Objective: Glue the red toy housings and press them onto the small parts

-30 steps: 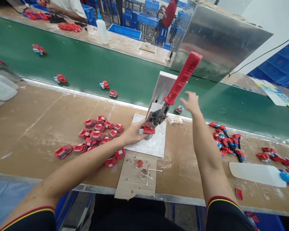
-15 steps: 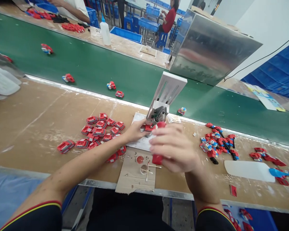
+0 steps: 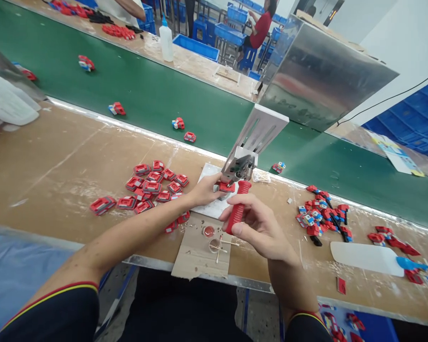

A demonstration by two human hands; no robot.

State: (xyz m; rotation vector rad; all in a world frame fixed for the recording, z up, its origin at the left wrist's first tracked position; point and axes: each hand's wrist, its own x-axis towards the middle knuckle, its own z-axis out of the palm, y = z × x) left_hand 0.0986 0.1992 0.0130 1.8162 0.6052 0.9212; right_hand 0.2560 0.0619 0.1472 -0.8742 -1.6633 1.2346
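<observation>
A small hand press [image 3: 246, 152] stands on a white plate [image 3: 209, 209] on the workbench. Its red lever handle [image 3: 238, 207] is swung down toward me. My right hand [image 3: 258, 228] has its fingers loosely curled around that handle. My left hand [image 3: 205, 190] pinches a small red plastic part [image 3: 225, 187] under the press head. A heap of similar red parts [image 3: 150, 187] lies just left of my left arm.
A cardboard scrap [image 3: 196, 256] with a red-filled cap and cotton swabs lies at the bench edge. More red and blue parts [image 3: 321, 213] and a lying white bottle [image 3: 364, 259] are at right. The green conveyor [image 3: 146, 99] carries several parts. Other people work beyond it.
My right hand went from reaching up beside the raised handle to pulling it down toward me. Since half a second ago its grip has loosened. My left hand stayed on the red part.
</observation>
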